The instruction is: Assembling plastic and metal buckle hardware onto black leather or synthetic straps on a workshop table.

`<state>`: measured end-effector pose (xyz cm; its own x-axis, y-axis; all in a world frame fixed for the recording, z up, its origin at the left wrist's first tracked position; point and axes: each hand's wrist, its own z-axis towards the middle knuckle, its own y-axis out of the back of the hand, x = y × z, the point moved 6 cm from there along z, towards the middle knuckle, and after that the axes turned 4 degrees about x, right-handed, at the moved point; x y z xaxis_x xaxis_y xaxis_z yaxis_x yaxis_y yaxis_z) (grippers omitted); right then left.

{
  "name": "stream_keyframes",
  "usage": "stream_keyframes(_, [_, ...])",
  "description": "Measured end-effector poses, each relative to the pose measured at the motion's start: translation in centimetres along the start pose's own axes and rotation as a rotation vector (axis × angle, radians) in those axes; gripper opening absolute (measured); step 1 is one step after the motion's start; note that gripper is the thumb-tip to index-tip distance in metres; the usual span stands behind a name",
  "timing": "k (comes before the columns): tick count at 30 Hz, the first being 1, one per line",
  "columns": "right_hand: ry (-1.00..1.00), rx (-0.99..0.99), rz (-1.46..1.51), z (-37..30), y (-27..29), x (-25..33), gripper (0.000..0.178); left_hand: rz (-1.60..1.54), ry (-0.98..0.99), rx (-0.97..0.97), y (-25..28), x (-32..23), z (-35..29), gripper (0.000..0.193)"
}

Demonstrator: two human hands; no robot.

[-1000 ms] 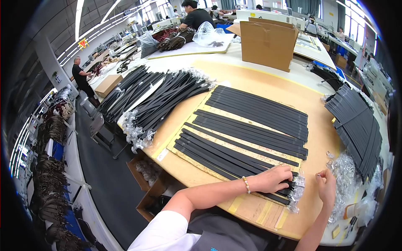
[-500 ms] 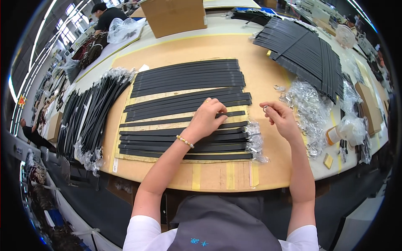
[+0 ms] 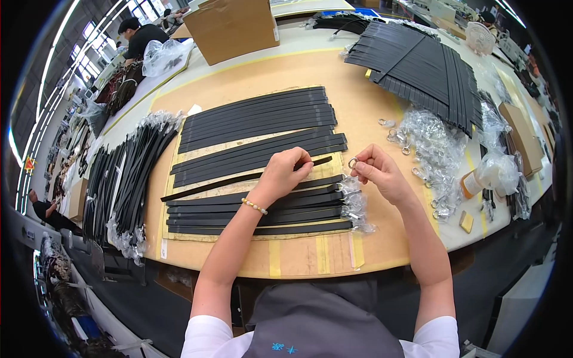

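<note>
My left hand (image 3: 285,173) pinches a single black strap (image 3: 227,185) close to its right end, and the strap slants up to the right off the board. Between the thumb and fingers of my right hand (image 3: 382,174) is a small metal ring (image 3: 353,163), just right of the strap's free end. Farther off lie two groups of flat black straps (image 3: 256,116) side by side. Nearer to me, several straps (image 3: 256,222) end at the right in metal hardware wrapped in clear plastic (image 3: 356,209).
Plastic-wrapped metal hardware (image 3: 431,143) is heaped at the right, below a large stack of black straps (image 3: 418,68). Bundled straps (image 3: 128,173) lie at the left. A cardboard box (image 3: 231,30) stands at the back. An orange-labelled container (image 3: 471,184) and a yellow block (image 3: 467,222) sit at the right.
My left hand has raised the strap, which now slants rather than lying along the board. My right hand has brought the ring left, close to the strap's end. The view has shifted slightly.
</note>
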<state>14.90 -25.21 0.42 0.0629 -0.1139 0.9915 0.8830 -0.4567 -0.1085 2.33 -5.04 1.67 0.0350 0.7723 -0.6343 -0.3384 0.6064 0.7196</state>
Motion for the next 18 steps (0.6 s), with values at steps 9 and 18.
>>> stream_keyframes(9, [-0.093,0.071,0.220,0.4,-3.0,-0.8,0.009,-0.431,-0.129,0.039,1.7,-3.3,-2.1,0.013])
stream_keyframes(18, [-0.003,0.113,0.419,-1.4,-4.8,-0.1,0.017,-0.718,-0.215,0.009,1.2,-5.3,-3.7,0.015])
